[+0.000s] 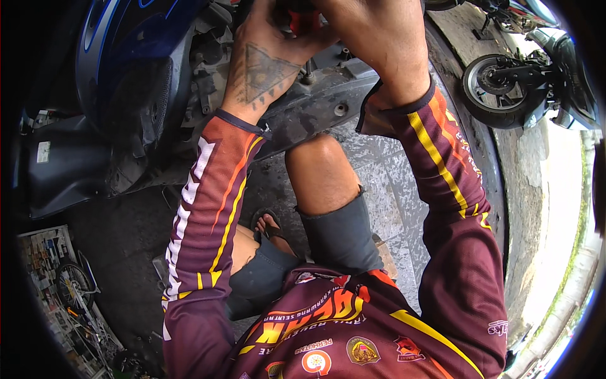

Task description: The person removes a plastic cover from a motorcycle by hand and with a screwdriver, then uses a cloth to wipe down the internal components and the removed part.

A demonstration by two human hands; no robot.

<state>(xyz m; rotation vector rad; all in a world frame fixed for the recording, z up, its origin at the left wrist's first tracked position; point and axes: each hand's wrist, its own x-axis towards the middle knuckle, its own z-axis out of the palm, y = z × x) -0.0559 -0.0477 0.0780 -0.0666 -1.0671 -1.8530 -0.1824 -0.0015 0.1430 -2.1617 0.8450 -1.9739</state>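
Note:
At the top edge, my left hand (268,60) reaches over the opened body of a scooter (334,107). Its thumb stretches right, and its fingers curl round a small red and dark part (304,23) whose shape I cannot make out. Close on its right is my right hand (385,47), bent over the same spot. The right fingers lie beyond the top edge, so what they hold is hidden. Just below the left thumb, a bolt (308,76) stands up from the scooter's dirty black frame.
Blue bodywork (136,50) and a black plastic panel (66,161) fill the left. My bare knee (323,170) is close under the scooter's edge. A parked motorcycle (505,88) stands at the right. At the lower left is a bicycle (79,290) beside a cluttered rack.

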